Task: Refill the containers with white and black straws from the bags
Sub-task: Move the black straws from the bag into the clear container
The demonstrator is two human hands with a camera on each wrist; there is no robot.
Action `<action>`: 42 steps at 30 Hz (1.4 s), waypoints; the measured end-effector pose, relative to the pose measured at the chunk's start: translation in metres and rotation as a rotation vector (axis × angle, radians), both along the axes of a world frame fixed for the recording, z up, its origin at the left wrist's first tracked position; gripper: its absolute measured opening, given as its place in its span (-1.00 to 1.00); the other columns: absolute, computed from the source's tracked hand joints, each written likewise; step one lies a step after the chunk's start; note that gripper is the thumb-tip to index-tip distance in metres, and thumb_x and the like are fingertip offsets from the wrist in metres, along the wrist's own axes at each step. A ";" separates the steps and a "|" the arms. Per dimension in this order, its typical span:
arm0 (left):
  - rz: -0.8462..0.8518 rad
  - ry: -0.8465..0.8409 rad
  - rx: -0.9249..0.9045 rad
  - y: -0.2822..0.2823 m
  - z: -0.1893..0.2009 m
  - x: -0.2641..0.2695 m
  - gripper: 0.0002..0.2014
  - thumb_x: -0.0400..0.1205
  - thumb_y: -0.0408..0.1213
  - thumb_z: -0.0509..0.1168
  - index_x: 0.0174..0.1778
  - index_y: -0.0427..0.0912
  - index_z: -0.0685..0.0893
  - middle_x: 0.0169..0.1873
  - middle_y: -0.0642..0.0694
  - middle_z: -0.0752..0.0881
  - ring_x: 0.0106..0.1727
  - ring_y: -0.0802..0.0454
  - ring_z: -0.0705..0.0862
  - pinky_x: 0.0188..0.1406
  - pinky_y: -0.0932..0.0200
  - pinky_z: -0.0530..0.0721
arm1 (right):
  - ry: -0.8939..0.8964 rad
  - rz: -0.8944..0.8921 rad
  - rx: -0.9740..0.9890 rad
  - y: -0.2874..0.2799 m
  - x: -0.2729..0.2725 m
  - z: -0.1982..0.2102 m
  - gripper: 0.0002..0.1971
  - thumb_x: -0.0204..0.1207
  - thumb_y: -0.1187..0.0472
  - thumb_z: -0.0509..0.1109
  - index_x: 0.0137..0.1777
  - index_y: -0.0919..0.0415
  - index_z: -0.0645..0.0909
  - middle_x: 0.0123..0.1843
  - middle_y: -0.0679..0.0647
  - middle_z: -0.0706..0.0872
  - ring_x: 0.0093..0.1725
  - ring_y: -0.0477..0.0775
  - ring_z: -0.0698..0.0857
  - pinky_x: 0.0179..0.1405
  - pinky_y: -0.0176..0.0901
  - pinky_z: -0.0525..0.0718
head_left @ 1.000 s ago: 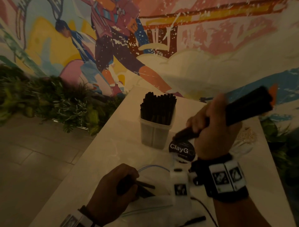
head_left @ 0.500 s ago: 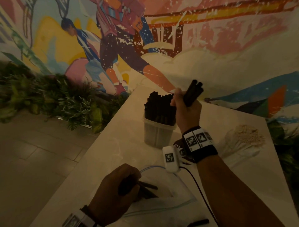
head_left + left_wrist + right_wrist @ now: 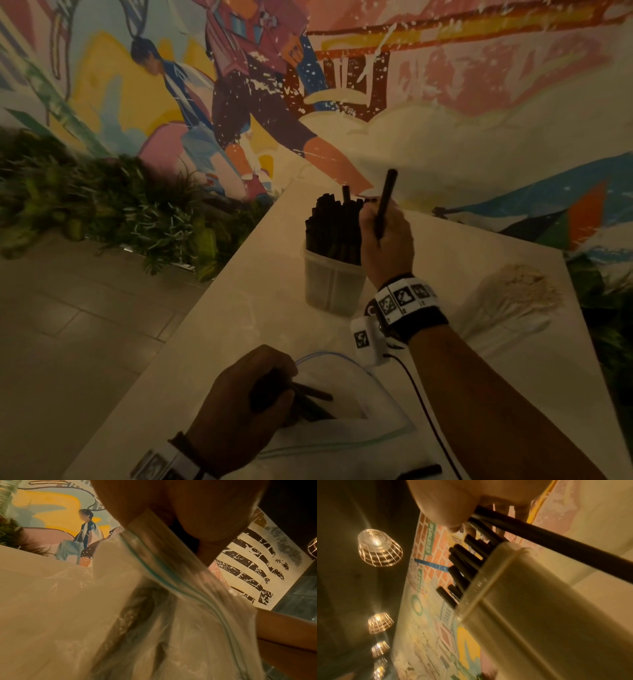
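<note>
A translucent plastic container [image 3: 330, 287] packed with upright black straws [image 3: 334, 226] stands mid-table. My right hand [image 3: 383, 233] is at its right rim, fingers curled round black straws; one straw [image 3: 385, 202] sticks up past the knuckles. In the right wrist view the container [image 3: 547, 622] fills the lower right and a held straw [image 3: 556, 543] runs across it. My left hand [image 3: 246, 407] grips a few black straws [image 3: 313, 401] at the mouth of a clear zip bag [image 3: 346, 421] lying near the front. The left wrist view shows the bag [image 3: 171, 601] under my fingers.
A bundle of white straws in a clear bag [image 3: 513, 301] lies on the table's right side. One loose black straw [image 3: 419, 471] rests at the front edge. The table [image 3: 219, 342] drops off to a tiled floor on the left; plants and a mural wall stand behind.
My right hand carried its bundle of black straws from up on the right down to the container; most of the bundle now stands among the straws there. My left hand stayed at the bag.
</note>
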State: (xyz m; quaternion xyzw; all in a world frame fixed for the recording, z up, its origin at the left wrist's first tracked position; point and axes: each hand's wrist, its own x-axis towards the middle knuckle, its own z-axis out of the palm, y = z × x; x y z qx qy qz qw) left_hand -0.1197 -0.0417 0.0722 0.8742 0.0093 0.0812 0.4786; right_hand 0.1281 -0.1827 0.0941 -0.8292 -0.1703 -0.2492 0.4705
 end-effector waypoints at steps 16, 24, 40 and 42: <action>0.008 0.002 -0.015 -0.001 0.002 -0.002 -0.73 0.40 -0.29 0.41 -0.13 0.20 0.60 -0.22 0.10 0.69 -0.31 0.08 0.66 -0.33 0.15 0.66 | 0.022 0.186 0.568 0.007 -0.017 0.077 -0.89 0.65 0.27 0.25 -0.03 0.12 0.61 -0.43 0.03 0.61 -0.47 0.00 0.58 -0.34 -0.08 0.68; 0.022 0.008 -0.001 -0.002 0.002 0.000 -0.73 0.39 -0.29 0.41 -0.15 0.20 0.60 -0.24 0.12 0.68 -0.34 0.11 0.64 -0.36 0.20 0.64 | 0.001 0.261 0.736 0.011 -0.016 0.096 -0.86 0.64 0.34 0.26 -0.10 0.20 0.62 -0.57 -0.02 0.47 -0.58 -0.03 0.43 -0.58 -0.21 0.45; 0.022 0.017 -0.025 0.000 0.002 -0.001 -0.70 0.40 -0.38 0.44 -0.16 0.15 0.61 -0.24 0.12 0.69 -0.32 0.11 0.66 -0.36 0.33 0.62 | -0.201 0.015 -0.175 0.022 0.013 0.035 -0.42 0.59 0.05 0.15 0.56 0.30 0.29 0.55 0.30 0.38 0.54 0.27 0.36 0.49 0.18 0.40; 0.023 0.013 -0.017 0.000 0.002 0.000 -0.72 0.39 -0.34 0.42 -0.15 0.16 0.60 -0.24 0.13 0.69 -0.33 0.12 0.66 -0.36 0.31 0.62 | -0.018 0.037 -0.608 0.026 0.014 0.019 -0.42 0.66 -0.13 -0.04 0.55 0.20 0.29 0.59 0.23 0.33 0.58 0.27 0.25 0.52 0.29 0.25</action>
